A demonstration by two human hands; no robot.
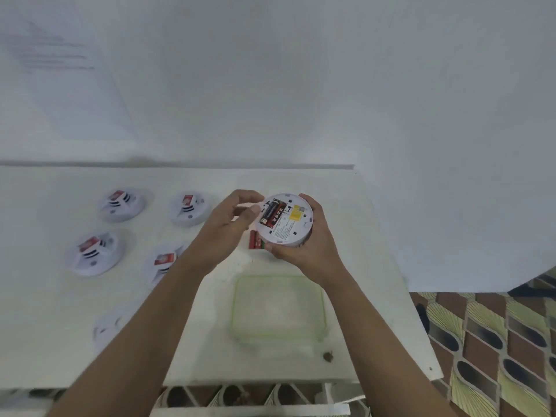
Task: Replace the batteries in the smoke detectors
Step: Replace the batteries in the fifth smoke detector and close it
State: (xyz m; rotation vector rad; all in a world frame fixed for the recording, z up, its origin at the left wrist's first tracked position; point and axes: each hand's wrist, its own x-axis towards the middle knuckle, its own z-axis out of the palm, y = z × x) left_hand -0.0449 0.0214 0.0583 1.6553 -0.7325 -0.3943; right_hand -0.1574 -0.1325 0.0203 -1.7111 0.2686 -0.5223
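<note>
My right hand (304,245) holds a round white smoke detector (288,225) above the table, its back side up. Its open battery bay holds two red-and-black batteries (272,213), beside a yellow label. My left hand (233,218) is at the detector's left edge, with its fingertips touching the batteries. A loose pack of red batteries (255,239) lies on the table, partly hidden under the detector.
Several other white smoke detectors (120,204) (188,207) (94,252) (161,263) sit face up at the left on the white table (60,341). A white round cover (106,326) lies near my left forearm. A clear green-rimmed container (278,307) sits below my hands. Patterned floor shows right.
</note>
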